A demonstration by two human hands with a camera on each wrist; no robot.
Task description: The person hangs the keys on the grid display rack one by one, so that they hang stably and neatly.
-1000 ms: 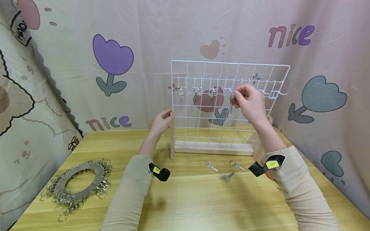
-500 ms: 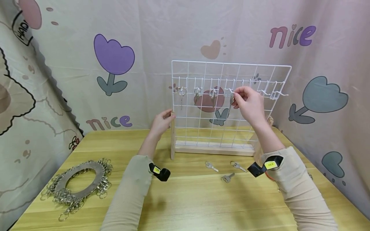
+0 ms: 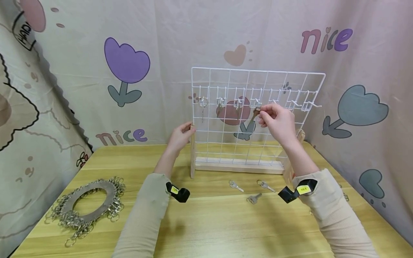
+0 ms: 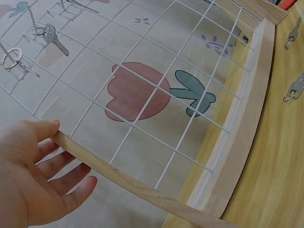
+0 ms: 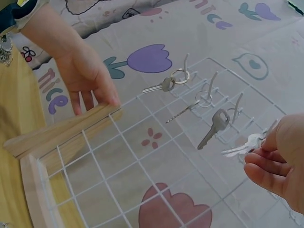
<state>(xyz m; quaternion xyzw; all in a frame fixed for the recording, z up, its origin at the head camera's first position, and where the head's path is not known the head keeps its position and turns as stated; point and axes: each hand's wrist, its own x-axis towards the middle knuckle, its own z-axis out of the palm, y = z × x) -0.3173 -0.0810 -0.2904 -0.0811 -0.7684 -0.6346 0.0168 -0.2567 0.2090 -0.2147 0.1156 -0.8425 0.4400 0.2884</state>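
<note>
1. A pale cloth backdrop (image 3: 180, 36) takes up the upper part of the frame in the head view, printed with tulips, hearts and the word "nice".
2. The yellow wood-grained bench (image 3: 209, 229) spreads across the lower part.
3. Standing on it, right of centre, is a white wire rack (image 3: 238, 167) with a wooden base bar and, at its left end, a wooden post (image 3: 193, 154).
4. At the lower left of the frame lies a flat metal ring (image 3: 67, 205), fringed with small wire loops.
5. The right hand (image 3: 280, 121), right of centre, has its grip pinching the held key (image 5: 246, 146), just under the row of white hooks (image 5: 186, 61).
6. The left hand (image 3: 179, 137), near the middle, has its grip loosely spread, thumb and fingertips touching the post's upper end.
7. Three loose keys (image 3: 254, 199) lie below the rack, right of centre.
8. Three hanging keys (image 5: 219, 121) dangle by their rings, left of the right hand in the head view.
9. As for the held key, its head sits at the fingertips and its blade sticks out to the left. Seen from the head, its long axis slants, blade down and leftward; in the right wrist view it lies nearly level, blade toward the left. I can't tell whether its ring is over a hook.
</note>
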